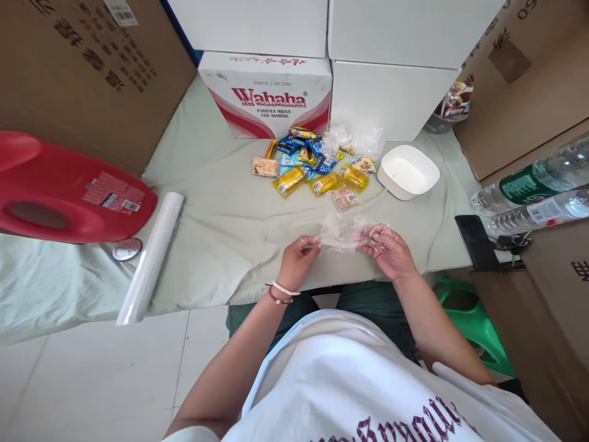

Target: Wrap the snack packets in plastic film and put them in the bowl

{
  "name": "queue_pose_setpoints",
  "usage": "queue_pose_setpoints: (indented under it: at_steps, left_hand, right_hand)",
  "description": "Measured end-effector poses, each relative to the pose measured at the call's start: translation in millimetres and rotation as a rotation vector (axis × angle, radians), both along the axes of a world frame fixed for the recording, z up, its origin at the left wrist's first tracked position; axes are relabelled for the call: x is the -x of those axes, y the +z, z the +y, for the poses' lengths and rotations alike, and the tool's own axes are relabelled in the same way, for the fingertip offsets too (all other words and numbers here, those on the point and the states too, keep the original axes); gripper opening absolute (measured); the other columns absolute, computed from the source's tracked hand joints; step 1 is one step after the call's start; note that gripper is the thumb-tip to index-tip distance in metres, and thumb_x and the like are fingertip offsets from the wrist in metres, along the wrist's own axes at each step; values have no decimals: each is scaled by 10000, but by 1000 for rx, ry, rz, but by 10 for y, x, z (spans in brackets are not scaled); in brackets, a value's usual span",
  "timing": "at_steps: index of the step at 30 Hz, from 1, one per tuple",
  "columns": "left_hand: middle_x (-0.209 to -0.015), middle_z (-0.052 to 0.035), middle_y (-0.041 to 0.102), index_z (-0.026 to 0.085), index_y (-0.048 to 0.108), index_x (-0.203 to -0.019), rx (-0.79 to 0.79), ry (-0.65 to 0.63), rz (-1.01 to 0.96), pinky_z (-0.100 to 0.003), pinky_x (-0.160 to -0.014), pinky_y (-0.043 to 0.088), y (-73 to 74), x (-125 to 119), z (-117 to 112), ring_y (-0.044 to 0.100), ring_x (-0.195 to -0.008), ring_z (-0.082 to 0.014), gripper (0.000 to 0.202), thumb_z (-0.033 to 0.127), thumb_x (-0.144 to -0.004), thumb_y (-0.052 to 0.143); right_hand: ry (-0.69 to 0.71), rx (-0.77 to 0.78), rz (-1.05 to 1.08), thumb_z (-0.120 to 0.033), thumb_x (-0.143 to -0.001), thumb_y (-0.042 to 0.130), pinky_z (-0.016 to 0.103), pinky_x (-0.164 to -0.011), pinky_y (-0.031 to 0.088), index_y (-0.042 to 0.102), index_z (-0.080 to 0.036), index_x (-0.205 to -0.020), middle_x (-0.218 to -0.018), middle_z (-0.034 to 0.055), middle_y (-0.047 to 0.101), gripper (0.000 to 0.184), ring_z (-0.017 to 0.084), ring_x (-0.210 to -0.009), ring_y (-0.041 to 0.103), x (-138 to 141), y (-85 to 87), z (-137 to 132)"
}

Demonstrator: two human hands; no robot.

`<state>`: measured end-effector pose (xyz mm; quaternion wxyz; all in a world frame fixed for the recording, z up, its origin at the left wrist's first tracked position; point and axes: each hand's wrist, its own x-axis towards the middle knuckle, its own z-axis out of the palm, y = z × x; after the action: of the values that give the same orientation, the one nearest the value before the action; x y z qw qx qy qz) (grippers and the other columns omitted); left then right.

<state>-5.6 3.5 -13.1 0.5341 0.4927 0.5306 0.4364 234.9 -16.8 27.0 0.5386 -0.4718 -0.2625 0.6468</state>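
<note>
A crumpled piece of clear plastic film stretches between my two hands, just above the cloth near the table's front edge. My left hand pinches its left end between thumb and fingers. At the other end, my right hand grips a bunched part of the film. Beyond the hands lie several wrapped snacks: yellow packets, blue packets and a pale clear-wrapped piece. More crumpled clear plastic rests behind them. To the right of the snacks stands a white bowl.
A Wahaha carton and white boxes wall the back. On the left are a red jug and a long white roll. Plastic bottles and a black phone-like object lie right, above a green stool.
</note>
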Motion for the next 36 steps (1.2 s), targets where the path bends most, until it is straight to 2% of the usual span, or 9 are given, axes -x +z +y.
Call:
queue_pose_setpoints:
  at_steps: [6,10,14,17,21,25,28,33,36]
  left_hand:
    - [-849,9,695,207,634,-830,243,252,-435,-265,-681,547,69,338,104,676,-775,-137,465,526,-644,917]
    - [-781,29,655,205,604,-843,303,371,-542,-274,-681,574,57,355,115,693,-751,-139,470,509,-659,911]
    - [-757,13,650,213,586,-833,286,369,-487,-292,-708,583,27,285,111,688,-733,-142,385,500,-758,832]
    - [-734,10,639,234,564,-821,266,382,-419,-314,-713,586,41,242,120,684,-714,-153,324,492,-829,759]
    - [-656,30,595,247,562,-883,237,406,-287,-247,-528,468,82,291,148,644,-608,-152,278,510,-907,647]
    - [-543,77,470,244,559,-889,213,419,-78,-219,-403,248,86,530,243,453,-426,-104,262,500,-944,560]
    - [-536,90,416,227,575,-863,245,394,68,-227,-410,244,79,791,409,364,-404,-93,217,436,-922,570]
    - [-871,9,596,205,538,-956,185,551,235,-266,-648,481,263,1106,634,599,-738,-137,222,250,-787,675]
    - [-1159,-67,601,200,550,-1068,-134,703,518,-358,-957,500,447,996,477,598,-1086,-193,317,198,-777,677]
  right_hand:
    - [-66,52,-270,-511,-696,917,269,-615,577,680,-237,-853,-835,2,713,395,146,-717,645,-332,-215,-92]
    - [-33,11,-649,-613,-802,779,347,-622,585,690,-247,-977,-889,42,690,416,208,-768,639,-459,-245,-171]
    - [-135,-369,-1275,-561,-903,696,546,-957,575,670,-272,-1230,-1261,142,640,437,338,-1160,608,-391,-23,-194]
    - [235,-702,-1408,-448,-899,750,615,-1209,374,663,-313,-1315,-1421,115,611,446,384,-1405,471,-179,64,-112]
    - [473,-722,-1308,-293,-979,614,632,-1156,400,755,-273,-1031,-1199,105,724,152,362,-1337,541,51,-3,111]
    - [391,-492,-858,-441,-973,640,412,-820,587,726,-259,-950,-962,58,719,203,235,-892,691,111,28,278]
    - [275,-207,-531,-517,-891,722,284,-526,515,656,-243,-898,-782,0,661,282,162,-628,642,174,58,384]
    - [125,43,-423,-388,-862,715,208,-362,343,554,-228,-804,-611,-57,574,234,106,-452,545,383,-142,517]
    - [69,74,-422,-356,-874,668,205,-349,324,534,-231,-794,-591,-64,564,200,103,-430,528,526,-275,513]
